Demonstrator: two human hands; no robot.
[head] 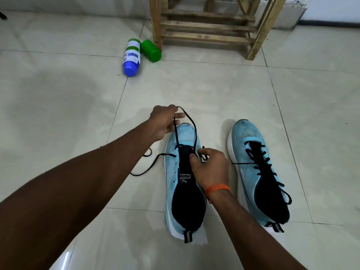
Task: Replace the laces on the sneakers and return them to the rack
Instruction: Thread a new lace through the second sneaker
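Item 1. Pale glossy tiled floor: carries every item below.

Item 2. Left hand: reached forward over the floor, just past the toe of item 6. Its fingertips pinch item 5 and hold a loop of it raised above the toe.

Item 3. Blue plastic bottle with a white label: lying on its side, well beyond the hands.

Item 4. Green plastic bottle: lying on its side, touching item 3 and just beside the near left leg of item 9.

Item 5. Thin black lace: threaded only through the eyelets nearest the toe of item 6. Two strands rise to the left hand. A loose tail trails onto the tiles to the left of the shoe.

Item 6. Light blue knit part-laced sneaker with a black tongue: flat on the floor, toe pointing away, heel resting on item 7.

Item 7. White paper sheet: under that heel.

Item 8. Right hand, orange thread wristband at the wrist: thumb and curled fingers grip the lace at the right-hand eyelets, resting on the tongue.

Item 9. Bare slatted wooden rack: standing at the far wall, well apart from both shoes.

Item 10. Light blue knit fully laced sneaker: flat on the floor near item 6, black lace criss-crossed up the throat, untouched by either hand.
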